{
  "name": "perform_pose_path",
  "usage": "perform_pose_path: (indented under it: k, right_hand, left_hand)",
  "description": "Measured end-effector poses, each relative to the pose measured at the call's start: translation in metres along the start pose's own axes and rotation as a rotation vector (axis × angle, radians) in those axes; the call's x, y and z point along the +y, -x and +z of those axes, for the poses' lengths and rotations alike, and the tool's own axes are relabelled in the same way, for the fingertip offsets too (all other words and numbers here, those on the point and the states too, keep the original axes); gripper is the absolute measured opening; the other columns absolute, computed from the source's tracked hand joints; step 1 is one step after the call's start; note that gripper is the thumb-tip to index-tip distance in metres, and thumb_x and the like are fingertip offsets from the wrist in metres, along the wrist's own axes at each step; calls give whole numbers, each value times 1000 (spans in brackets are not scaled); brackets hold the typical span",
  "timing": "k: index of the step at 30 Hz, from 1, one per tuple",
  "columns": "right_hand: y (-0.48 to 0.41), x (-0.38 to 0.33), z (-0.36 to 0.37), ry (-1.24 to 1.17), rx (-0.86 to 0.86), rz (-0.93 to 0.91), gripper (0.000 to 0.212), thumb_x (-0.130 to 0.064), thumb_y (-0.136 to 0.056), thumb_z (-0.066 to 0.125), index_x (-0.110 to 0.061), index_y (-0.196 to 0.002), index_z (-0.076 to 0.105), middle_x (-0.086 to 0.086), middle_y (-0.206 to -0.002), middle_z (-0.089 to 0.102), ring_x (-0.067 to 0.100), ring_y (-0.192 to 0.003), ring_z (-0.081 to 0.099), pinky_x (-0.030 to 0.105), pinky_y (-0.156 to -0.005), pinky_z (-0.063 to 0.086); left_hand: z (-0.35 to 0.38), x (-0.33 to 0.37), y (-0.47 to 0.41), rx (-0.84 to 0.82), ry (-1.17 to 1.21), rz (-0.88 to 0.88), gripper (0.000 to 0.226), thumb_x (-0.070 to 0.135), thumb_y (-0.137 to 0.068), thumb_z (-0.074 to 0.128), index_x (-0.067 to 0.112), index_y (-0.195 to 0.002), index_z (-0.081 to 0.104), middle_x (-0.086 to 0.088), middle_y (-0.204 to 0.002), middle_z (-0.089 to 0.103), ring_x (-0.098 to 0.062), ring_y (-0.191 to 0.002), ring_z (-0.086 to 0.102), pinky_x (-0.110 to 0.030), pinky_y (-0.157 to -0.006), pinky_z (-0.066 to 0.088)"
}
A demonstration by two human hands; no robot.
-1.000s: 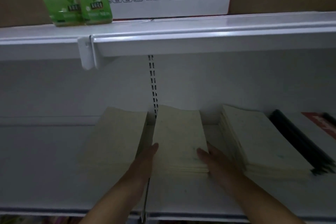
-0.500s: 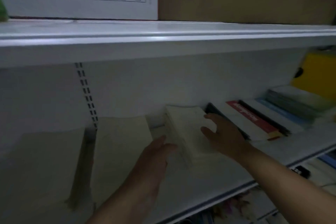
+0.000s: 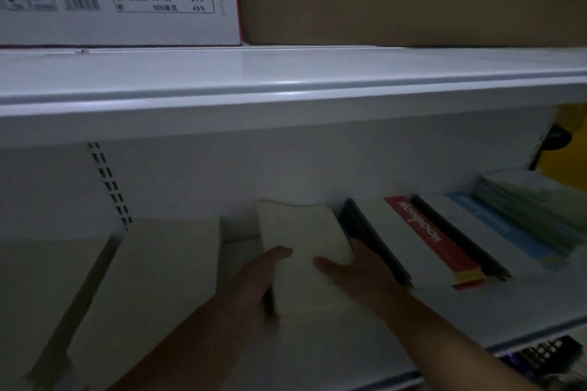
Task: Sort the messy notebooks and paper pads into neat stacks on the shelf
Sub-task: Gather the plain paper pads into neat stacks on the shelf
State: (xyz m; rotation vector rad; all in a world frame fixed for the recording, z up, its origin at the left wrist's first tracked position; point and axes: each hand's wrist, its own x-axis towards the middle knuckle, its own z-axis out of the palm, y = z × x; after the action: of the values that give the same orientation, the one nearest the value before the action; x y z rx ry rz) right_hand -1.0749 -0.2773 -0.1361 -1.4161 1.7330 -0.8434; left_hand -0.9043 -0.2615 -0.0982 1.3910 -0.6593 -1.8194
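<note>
Paper pad stack (image 3: 305, 232) is seen mid-shelf (image 3: 460, 305), pressed between two flat, unclenched hands: left hand (image 3: 263, 276) is laid on its 9 o'clock edge, right hand (image 3: 359, 276) at 3 o'clock, thumb on top. Notebooks (image 3: 413, 241) are stacked at 3 o'clock.

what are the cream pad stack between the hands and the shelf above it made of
Cream pad stack: likely plain matte paper; dull cream face, wavy back edge. Upper shelf: probably painted metal; smooth white surface with a soft sheen along its front lip, though dim light leaves that open.
</note>
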Motion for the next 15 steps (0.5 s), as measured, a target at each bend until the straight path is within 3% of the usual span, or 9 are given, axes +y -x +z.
perform_pose_path:
  k: [3, 6, 8, 10, 12, 13, 15]
  right_hand:
    - [-1, 8, 2, -22, 18, -30, 63, -55, -73, 71, -24, -125, 53, -16, -70, 67, -9, -58, 62, 9, -51, 42]
    - [-7, 13, 5, -32, 37, -70, 68, -53, -74, 71, -24, -131, 47, -13, -82, 69, -12, -56, 61, 11, -54, 43]
    - [-11, 15, 5, -54, 49, -89, 71, -54, -73, 71, -22, -132, 45, -11, -83, 69, -7, -60, 62, 17, -62, 51]
    - [-13, 14, 2, -70, 15, -91, 67, -51, -76, 70, -20, -131, 44, -16, -80, 66, -4, -70, 61, 17, -66, 48]
    - [-13, 15, 1, -72, -16, -78, 74, -52, -76, 69, -19, -135, 41, -7, -107, 66, 8, -93, 63, 20, -77, 48]
    - [-12, 16, 0, -63, -30, -75, 81, -57, -73, 69, -19, -138, 39, -2, -122, 61, 14, -106, 61, 23, -86, 47]
    - [-8, 21, -2, -38, -64, -95, 96, -70, -65, 66, -24, -143, 33, -1, -131, 56, 19, -113, 59, 32, -95, 49]
  left_hand:
    - [5, 11, -4, 31, 40, 42, 31, 23, -88, 63, -2, -105, 66, -20, -79, 71, -32, -80, 64, -37, -72, 50]
    - [7, 9, -9, 29, 63, 24, 36, 26, -78, 73, 2, -105, 69, -22, -96, 72, -37, -90, 69, -43, -75, 54]
    - [9, 8, -12, 53, 17, 51, 28, 22, -79, 72, 3, -99, 70, -20, -92, 73, -36, -82, 71, -40, -69, 55]
    - [13, 10, -10, 76, -39, 74, 17, 18, -82, 67, 3, -92, 70, -19, -85, 74, -34, -77, 71, -38, -68, 55]
    - [15, 10, -8, 89, -69, 65, 15, 14, -82, 66, 3, -91, 70, -19, -85, 74, -33, -83, 70, -40, -75, 54]
    - [16, 7, -8, 94, -82, 71, 14, 12, -81, 65, 3, -92, 69, -18, -82, 74, -32, -79, 70, -38, -73, 54]
    - [13, -6, -3, 120, -84, 101, 14, 10, -81, 65, 4, -93, 67, -15, -76, 74, -28, -65, 71, -33, -64, 53]
